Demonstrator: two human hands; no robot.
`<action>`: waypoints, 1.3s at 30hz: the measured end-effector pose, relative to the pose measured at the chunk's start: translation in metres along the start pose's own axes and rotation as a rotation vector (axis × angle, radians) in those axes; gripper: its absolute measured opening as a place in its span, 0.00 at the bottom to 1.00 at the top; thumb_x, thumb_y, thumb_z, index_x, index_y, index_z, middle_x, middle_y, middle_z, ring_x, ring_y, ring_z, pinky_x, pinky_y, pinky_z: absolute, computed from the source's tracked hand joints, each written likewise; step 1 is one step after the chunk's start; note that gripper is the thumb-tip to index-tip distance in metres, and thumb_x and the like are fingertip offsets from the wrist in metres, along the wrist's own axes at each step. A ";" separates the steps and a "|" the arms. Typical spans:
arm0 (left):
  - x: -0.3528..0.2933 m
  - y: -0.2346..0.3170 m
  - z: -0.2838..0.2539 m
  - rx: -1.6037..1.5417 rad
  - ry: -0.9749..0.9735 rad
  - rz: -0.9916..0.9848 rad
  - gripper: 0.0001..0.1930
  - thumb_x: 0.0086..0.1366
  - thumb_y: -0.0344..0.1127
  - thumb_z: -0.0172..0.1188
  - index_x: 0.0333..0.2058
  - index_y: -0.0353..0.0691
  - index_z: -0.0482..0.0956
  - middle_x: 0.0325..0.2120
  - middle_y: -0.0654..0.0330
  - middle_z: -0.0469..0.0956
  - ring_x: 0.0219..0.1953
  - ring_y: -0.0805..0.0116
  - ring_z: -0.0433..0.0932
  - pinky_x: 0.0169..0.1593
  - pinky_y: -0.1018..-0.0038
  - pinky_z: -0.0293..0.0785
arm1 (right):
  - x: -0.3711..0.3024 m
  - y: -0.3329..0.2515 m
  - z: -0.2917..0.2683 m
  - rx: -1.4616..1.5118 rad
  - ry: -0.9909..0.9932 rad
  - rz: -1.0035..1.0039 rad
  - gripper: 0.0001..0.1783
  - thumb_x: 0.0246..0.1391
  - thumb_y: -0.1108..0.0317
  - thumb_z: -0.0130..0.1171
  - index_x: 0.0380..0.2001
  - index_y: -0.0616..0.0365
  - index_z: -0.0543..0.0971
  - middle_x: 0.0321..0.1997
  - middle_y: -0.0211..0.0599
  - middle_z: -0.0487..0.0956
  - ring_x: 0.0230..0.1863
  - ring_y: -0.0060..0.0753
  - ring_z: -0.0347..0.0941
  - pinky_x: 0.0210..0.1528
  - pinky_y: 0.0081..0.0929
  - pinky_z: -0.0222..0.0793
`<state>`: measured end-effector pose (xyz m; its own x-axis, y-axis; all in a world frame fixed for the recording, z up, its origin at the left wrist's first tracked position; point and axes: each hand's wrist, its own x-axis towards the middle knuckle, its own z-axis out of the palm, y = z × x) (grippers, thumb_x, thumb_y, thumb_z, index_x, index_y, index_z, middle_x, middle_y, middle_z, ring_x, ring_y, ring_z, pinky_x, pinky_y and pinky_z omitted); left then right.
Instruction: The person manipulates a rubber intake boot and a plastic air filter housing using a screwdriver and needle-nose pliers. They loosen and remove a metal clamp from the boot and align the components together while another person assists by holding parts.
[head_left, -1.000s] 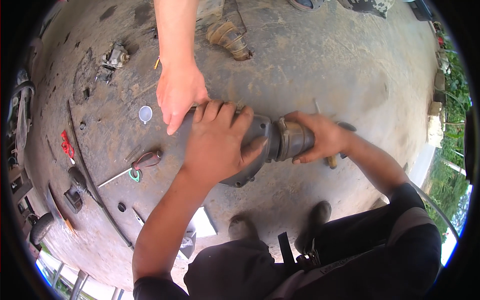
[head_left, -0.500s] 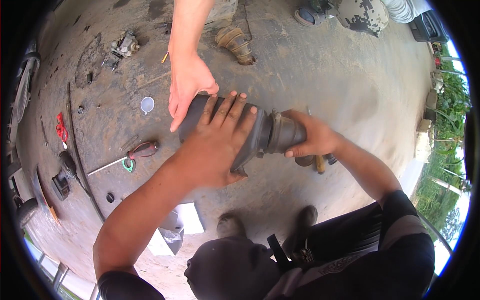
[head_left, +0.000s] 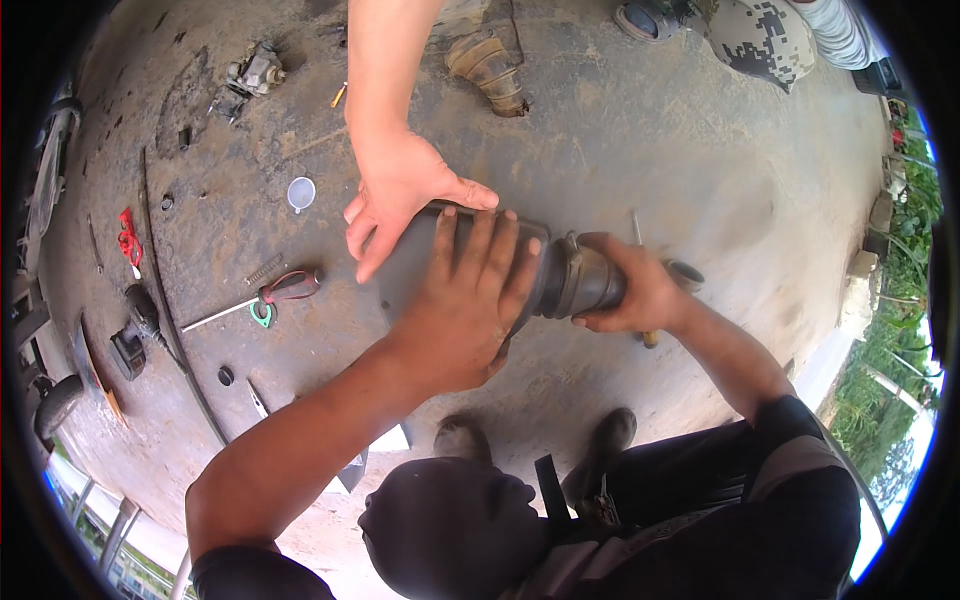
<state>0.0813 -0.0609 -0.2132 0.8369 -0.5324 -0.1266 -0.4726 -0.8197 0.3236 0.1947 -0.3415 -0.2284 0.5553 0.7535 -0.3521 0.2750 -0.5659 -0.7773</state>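
Air-filter housing [head_left: 405,275], by its look, sits at the centre of the frame; whether it touches the concrete floor [head_left: 700,180] I cannot tell. The left hand [head_left: 462,315] lies spread across its top, that grip unclosed, while the right hand's [head_left: 640,288] grip is wrapped around the ribbed intake boot [head_left: 600,280] at its right end. A co-worker's hand [head_left: 405,190] is at its upper left edge. Uneven pressure from three hands could tilt the housing or twist the boot askew; a loose clamp band [head_left: 573,270] could let the joint slip, perhaps pinching fingers.
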 end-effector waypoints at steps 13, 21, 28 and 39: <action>0.018 0.001 0.005 -0.029 -0.003 -0.041 0.57 0.52 0.59 0.74 0.72 0.28 0.61 0.71 0.28 0.58 0.75 0.26 0.53 0.75 0.28 0.46 | 0.004 -0.001 -0.009 -0.005 -0.064 0.056 0.51 0.41 0.56 0.85 0.66 0.62 0.70 0.54 0.55 0.84 0.58 0.57 0.83 0.59 0.43 0.79; 0.035 0.003 0.004 -0.125 0.061 -0.021 0.59 0.47 0.56 0.77 0.71 0.27 0.62 0.64 0.39 0.66 0.69 0.39 0.64 0.76 0.39 0.50 | 0.029 0.072 -0.010 0.666 -0.705 0.204 0.58 0.39 0.44 0.87 0.67 0.64 0.70 0.58 0.46 0.82 0.61 0.41 0.77 0.64 0.38 0.73; 0.049 0.010 0.003 -0.071 -0.015 -0.048 0.56 0.46 0.56 0.77 0.68 0.27 0.65 0.61 0.40 0.69 0.67 0.41 0.66 0.73 0.41 0.55 | 0.020 0.048 -0.013 0.303 -0.560 0.213 0.49 0.43 0.51 0.84 0.63 0.63 0.73 0.52 0.49 0.85 0.56 0.44 0.81 0.60 0.38 0.76; 0.059 0.022 0.011 0.010 -0.088 -0.038 0.52 0.51 0.56 0.72 0.67 0.27 0.66 0.61 0.40 0.70 0.66 0.41 0.66 0.72 0.39 0.54 | 0.002 0.057 0.004 0.120 -0.259 0.077 0.47 0.39 0.52 0.82 0.60 0.64 0.75 0.47 0.59 0.86 0.49 0.59 0.84 0.51 0.46 0.81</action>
<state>0.1170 -0.1131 -0.2238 0.8270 -0.5171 -0.2205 -0.4440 -0.8414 0.3081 0.2081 -0.3702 -0.2755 0.3475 0.7792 -0.5216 0.1369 -0.5925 -0.7939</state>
